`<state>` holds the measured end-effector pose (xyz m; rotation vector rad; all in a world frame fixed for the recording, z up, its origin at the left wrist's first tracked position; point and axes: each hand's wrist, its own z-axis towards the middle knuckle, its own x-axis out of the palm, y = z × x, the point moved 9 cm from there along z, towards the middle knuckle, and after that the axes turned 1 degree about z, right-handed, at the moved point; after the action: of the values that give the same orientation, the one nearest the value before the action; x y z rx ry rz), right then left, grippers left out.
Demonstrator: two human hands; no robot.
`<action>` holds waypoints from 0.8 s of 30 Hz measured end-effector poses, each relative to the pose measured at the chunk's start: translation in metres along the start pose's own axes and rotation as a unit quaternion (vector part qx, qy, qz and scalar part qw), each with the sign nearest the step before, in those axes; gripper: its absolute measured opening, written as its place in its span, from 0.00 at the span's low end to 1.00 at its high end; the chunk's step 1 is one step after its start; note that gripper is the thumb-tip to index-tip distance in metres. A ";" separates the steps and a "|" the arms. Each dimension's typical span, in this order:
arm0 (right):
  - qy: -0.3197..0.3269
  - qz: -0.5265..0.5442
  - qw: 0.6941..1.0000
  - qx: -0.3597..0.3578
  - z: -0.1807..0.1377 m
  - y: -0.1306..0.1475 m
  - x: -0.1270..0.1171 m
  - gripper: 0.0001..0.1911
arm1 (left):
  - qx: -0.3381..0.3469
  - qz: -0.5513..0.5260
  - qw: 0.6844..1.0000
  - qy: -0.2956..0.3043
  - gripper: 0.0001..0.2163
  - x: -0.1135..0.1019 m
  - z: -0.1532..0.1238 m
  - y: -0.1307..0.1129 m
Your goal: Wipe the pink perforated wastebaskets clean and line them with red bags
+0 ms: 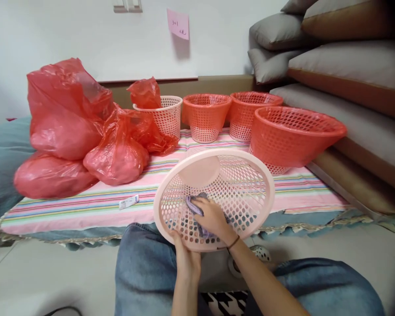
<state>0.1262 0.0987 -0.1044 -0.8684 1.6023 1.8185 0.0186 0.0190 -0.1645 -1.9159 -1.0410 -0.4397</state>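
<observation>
A pale pink perforated plastic basket [213, 153] is tilted toward me above my lap, its open mouth facing me. My left hand [186, 259] grips its lower left rim, the thumb over the edge and the other fingers hidden beneath. Inside the basket, my right hand [213, 219] presses a purple-grey cloth [192, 205] against the holed side wall. Part of the cloth shows past the fingers and below the palm.
Three baskets lined with red bags, one being the basket [207, 131], stand behind. A pale basket [171, 118] sits beside full red plastic bags [69, 118]. A white remote-like object [129, 202] lies on the striped cover [85, 215]. Grey cushions [349, 66] are stacked at right.
</observation>
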 end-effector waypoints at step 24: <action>0.007 0.242 0.970 -0.005 -0.094 0.025 -0.009 0.33 | -0.046 -0.038 0.998 0.014 0.27 0.007 -0.022 -0.002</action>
<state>0.1230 0.0026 -0.0889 -0.5204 1.9398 2.1446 0.0236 0.0044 -0.1468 -1.9505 -1.0931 -0.5653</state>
